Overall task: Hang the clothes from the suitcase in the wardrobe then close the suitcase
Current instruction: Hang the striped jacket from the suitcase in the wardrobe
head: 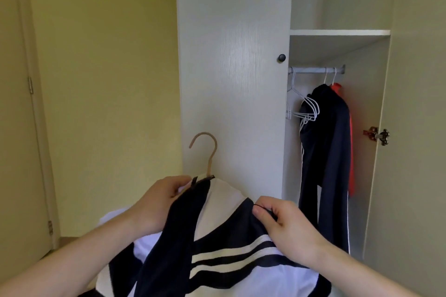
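A navy and white striped jacket (217, 243) hangs on a tan hanger (209, 152) held up in front of me, hook pointing left. My left hand (156, 202) grips the jacket's collar at the hanger's neck. My right hand (282, 226) pinches the dark edge of the jacket's right shoulder. The white wardrobe (231, 67) stands ahead, its right half open. Its rail (316, 70) carries a dark navy garment (325, 152), a red garment (351, 142) behind it, and several empty white hangers (306, 108). The suitcase is out of view.
The wardrobe's left door is shut, with a black knob (281, 57). The right door (415, 128) is swung open at the right edge, hinge showing. A shelf (337, 32) sits above the rail. Yellow wall and a room door (19, 103) are at the left.
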Available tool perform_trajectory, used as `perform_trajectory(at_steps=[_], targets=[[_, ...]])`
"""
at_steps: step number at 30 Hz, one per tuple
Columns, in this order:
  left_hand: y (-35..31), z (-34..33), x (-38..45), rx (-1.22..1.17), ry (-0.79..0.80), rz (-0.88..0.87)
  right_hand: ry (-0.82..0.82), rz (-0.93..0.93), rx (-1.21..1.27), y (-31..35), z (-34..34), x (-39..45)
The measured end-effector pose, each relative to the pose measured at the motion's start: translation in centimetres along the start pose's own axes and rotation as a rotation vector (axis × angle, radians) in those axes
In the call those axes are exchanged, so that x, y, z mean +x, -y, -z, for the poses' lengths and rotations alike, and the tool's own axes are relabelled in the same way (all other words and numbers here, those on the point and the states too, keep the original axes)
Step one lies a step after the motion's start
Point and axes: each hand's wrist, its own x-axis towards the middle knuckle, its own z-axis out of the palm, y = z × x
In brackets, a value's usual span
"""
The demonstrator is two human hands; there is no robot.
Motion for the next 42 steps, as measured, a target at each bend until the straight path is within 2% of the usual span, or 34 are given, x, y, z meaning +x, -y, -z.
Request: perform_trajectory(at_steps=[2,4,8,11,13,15,20,23,26,28,33,38,42], targets=[[-2.6,0.3,-1.1,-0.02,0.071,-0.035,-0.031,-0.009,-0.003,-0.3,0.5,-0.2],[-3.8,1.2,-1.2,-0.022,0.1,0.005,-0.062,-0.012,-0.01,-0.7,1.2,-0.3],[-5.6,2.5,-0.6,-0.164,0.18,0.246,-0.103,-0.015,-0.06,-1.2,1.7,-0.5],[-7.3,0.7,-1.2,-0.01,0.266,0.208,-0.133,0.004,-0.071,-0.6,1.3,-0.4],[-7.4,-0.7,-1.1,0.226,0.172,0.113,-0.152,0.022,-0.07,0.0,1.1,-0.3],[-7.1,-1.3,-0.6,0.352,0.055,0.006,-0.139,0.011,-0.035,0.3,1.3,-0.3],[-7.4,-0.9,0.6,0.278,-0.11,-0.116,0.146,-0.143,0.043,-0.2,5.0,-0.9],[-8.4,-1.0,2.0,0.266,-0.222,-0.138,0.174,-0.176,0.042,-0.3,7.8,-1.7],[-10.8,-2.3,3.9,0.219,-0.23,-0.189,0.114,-0.175,0.165,0.3,9.5,-2.0],[-13.0,-3.7,5.4,0.241,-0.205,-0.209,0.013,-0.202,0.194,0.8,11.1,-2.2],[-17.3,-7.1,9.3,0.537,-0.127,-0.253,-0.219,-0.336,0.167,1.0,15.4,-3.8],[-20.9,-9.4,10.9,0.427,-0.045,-0.329,-0.383,-0.424,0.085,0.6,18.9,-5.9],[-22.7,-10.2,11.4,0.353,0.098,-0.313,-0.508,-0.476,0.063,0.8,21.3,-6.8]])
